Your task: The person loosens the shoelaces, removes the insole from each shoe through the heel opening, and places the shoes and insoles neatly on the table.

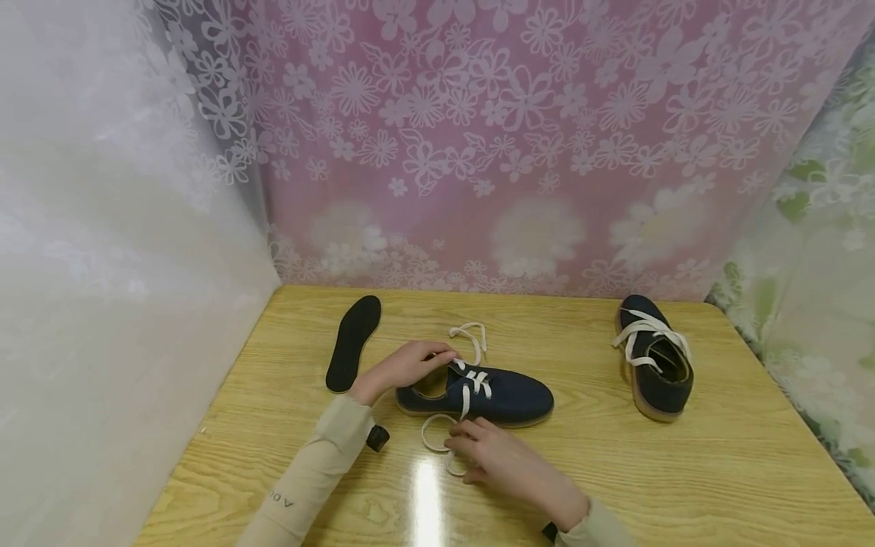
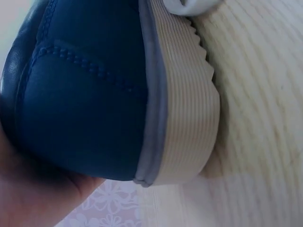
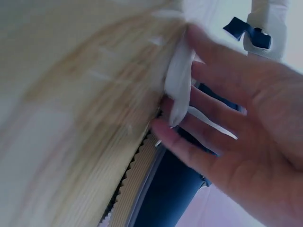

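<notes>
A navy lace-up shoe (image 1: 509, 395) with a pale ribbed sole lies sideways on the table, its toe to the right. My left hand (image 1: 410, 363) reaches over the shoe's opening and grips its upper by the tongue and far eyelets; the left wrist view shows the heel (image 2: 85, 118) close up. White shoelace (image 1: 478, 382) crosses the front eyelets. One loose end (image 1: 472, 333) lies behind the shoe, the other loops in front. At that front loop (image 1: 435, 434) is my right hand (image 1: 502, 460), fingers spread and loosely bent, with white lace (image 3: 179, 85) against the fingertips.
A black insole (image 1: 353, 342) lies on the left of the wooden table (image 1: 724, 471). The second navy shoe (image 1: 652, 357), laced in white, stands at the right rear. Floral curtains (image 1: 478, 152) close off the back and sides.
</notes>
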Demonstrator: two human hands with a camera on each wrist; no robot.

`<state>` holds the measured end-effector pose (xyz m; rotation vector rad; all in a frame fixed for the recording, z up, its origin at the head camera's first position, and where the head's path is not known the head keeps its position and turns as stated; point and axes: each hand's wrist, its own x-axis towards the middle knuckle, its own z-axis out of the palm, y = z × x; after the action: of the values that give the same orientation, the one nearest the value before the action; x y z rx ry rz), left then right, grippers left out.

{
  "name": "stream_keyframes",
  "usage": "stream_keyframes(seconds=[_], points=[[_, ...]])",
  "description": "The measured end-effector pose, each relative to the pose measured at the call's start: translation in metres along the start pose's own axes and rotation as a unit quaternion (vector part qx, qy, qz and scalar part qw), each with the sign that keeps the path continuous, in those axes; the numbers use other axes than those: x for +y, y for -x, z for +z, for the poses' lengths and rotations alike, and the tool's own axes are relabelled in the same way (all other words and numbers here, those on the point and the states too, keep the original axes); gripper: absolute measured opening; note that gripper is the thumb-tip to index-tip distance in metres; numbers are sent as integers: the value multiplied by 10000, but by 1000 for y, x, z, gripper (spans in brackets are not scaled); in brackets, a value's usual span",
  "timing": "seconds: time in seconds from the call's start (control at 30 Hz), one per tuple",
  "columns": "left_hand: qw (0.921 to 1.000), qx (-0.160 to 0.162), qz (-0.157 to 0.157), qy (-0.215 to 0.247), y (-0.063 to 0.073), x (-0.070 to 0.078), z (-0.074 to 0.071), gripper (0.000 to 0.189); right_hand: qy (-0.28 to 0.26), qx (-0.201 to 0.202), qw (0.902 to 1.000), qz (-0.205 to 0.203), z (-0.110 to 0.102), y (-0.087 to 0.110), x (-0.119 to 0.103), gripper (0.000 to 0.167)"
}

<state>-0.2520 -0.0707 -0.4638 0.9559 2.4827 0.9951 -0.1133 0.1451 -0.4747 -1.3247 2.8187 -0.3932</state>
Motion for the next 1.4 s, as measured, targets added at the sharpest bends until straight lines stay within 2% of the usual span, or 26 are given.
stream_keyframes(seconds=[0.13, 0.23, 0.37, 0.5, 0.6, 0.7, 0.83, 1.0, 1.13, 1.2, 1.33, 1.4], points=[[9998, 175, -112, 52, 1, 0, 1, 39, 28, 356, 9994, -45, 2, 0, 5, 21], [9993, 246, -228, 137, 2, 0, 2, 38, -4, 471, 9988, -128, 1, 1, 8, 16], [9988, 302, -309, 228, 4, 0, 2, 39, 10, 1163, 9931, -126, -2, 6, 14, 19], [9983, 404, -321, 266, 5, 1, 3, 38, 320, 2130, 9765, 96, -7, 10, 26, 28], [9979, 458, -331, 302, 5, 1, 3, 36, 458, 2432, 9681, 383, -11, 13, 33, 35], [9977, 493, -309, 360, 6, 2, 3, 35, 547, 2490, 9647, 658, -13, 13, 37, 40], [9968, 534, -349, 474, 8, 2, 5, 38, 574, 2408, 9634, 1031, -13, 12, 41, 39], [9976, 536, -363, 248, 12, 7, 10, 43, 458, 2197, 9628, 1506, -13, 10, 43, 35], [9971, 528, -551, -23, 17, 15, 16, 44, 499, 2038, 9646, 1599, -17, 8, 45, 34], [9960, 553, -695, 21, 21, 20, 18, 43, 539, 1950, 9663, 1590, -20, 8, 46, 34], [9946, 652, -790, 156, 28, 29, 27, 38, 633, 1733, 9685, 1670, -24, 10, 52, 32], [9941, 611, -799, 410, 31, 32, 33, 33, 652, 1656, 9684, 1749, -25, 11, 56, 33]])
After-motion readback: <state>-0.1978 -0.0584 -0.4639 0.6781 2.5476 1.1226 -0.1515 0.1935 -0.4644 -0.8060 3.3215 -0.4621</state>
